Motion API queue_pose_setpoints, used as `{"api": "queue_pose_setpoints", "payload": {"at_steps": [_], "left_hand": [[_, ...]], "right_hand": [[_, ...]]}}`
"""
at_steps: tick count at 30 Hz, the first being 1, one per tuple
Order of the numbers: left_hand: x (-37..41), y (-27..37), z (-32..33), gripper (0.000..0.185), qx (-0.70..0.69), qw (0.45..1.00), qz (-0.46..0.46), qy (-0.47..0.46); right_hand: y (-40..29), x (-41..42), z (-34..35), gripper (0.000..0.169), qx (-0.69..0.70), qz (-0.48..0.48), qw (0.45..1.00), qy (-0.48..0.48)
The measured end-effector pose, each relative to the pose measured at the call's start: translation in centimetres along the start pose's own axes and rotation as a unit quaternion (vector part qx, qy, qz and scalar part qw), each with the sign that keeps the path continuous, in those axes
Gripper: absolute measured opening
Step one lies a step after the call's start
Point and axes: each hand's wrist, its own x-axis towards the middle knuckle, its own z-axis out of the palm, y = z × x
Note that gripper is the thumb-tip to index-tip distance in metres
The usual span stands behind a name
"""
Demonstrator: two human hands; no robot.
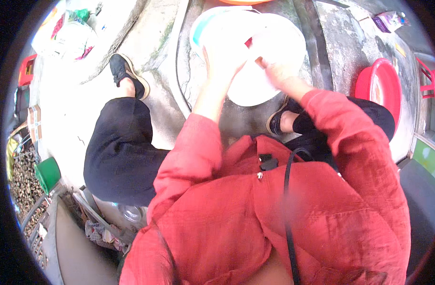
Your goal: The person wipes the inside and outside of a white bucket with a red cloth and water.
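A white round basin or lid (255, 91) and a white bucket (197, 30) with a light-blue patch lie before me at the top centre, strongly overexposed. My left hand (219, 60) reaches over the bucket's near side; its fingers are washed out by glare. Over the white round surface is my right hand (274, 73), its fingers bent and blurred by motion. A small red thing (248, 42) shows between the hands. Whether either hand grips something cannot be made out.
An orange rim (246, 1) shows beyond the bucket. A red plastic basin (362, 85) stands on the right. A ribbed hose (178, 76) runs along the concrete between my feet. Farther left are plastic bags (73, 39), a green container (48, 174) and stacked firewood (25, 188).
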Motion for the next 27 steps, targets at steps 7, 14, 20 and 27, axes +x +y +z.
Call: {"api": "queue_pose_setpoints", "payload": {"at_steps": [7, 14, 20, 27], "left_hand": [[5.4, 2.1, -3.8, 0.022, 0.089, 0.99, 0.067, -0.091], [11.1, 1.5, 1.1, 0.026, 0.155, 0.968, 0.047, -0.189], [2.1, -2.5, -2.2, 0.04, 0.091, 0.988, 0.087, 0.085], [-1.4, -0.8, -2.0, 0.038, -0.01, 0.987, -0.128, 0.095]], "right_hand": [[-4.9, -5.0, -0.3, 0.07, -0.334, -0.116, 0.935, -0.032], [-3.2, -4.5, 1.2, 0.08, -0.422, -0.185, 0.886, 0.039], [-5.1, -3.0, 0.8, 0.067, -0.329, -0.144, 0.932, 0.059], [-7.3, -0.9, 1.2, 0.06, -0.231, -0.125, 0.961, 0.082]]}}
